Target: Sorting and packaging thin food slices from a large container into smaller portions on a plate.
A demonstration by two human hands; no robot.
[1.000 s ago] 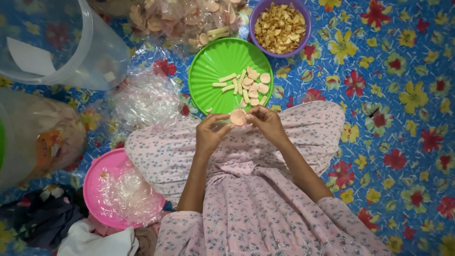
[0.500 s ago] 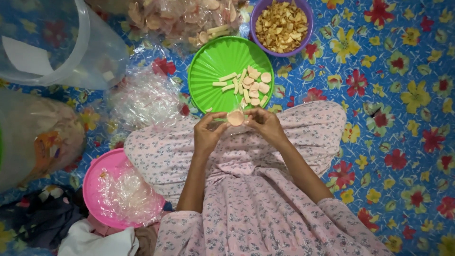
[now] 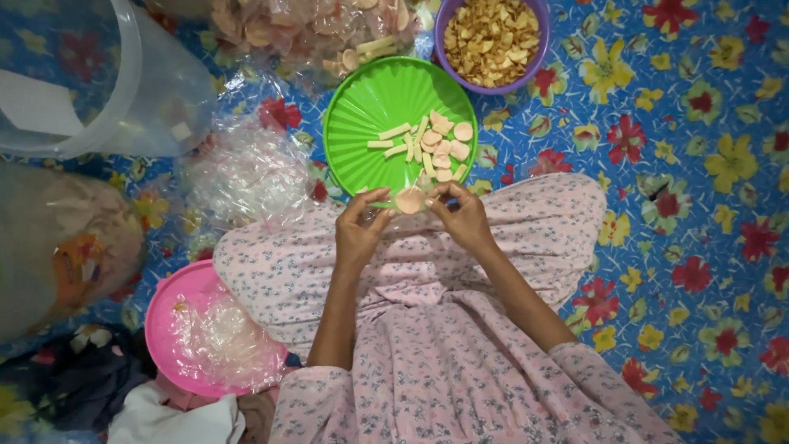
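Little had shifted since the earlier frame: both hands stayed at the near rim of the green plate (image 3: pixel 362 115), sitting slightly lower. The left hand (image 3: pixel 359 234) and right hand (image 3: pixel 464 220) pinched a round pale cracker (image 3: pixel 408 200) between closed fingertips. The step looked like handling one piece; adding it to the cut pieces (image 3: pixel 431 146) would need a short reach forward.

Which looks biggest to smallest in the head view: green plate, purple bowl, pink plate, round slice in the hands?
1. Green plate
2. Pink plate, partly hidden, so unsure against green
3. Purple bowl
4. Round slice
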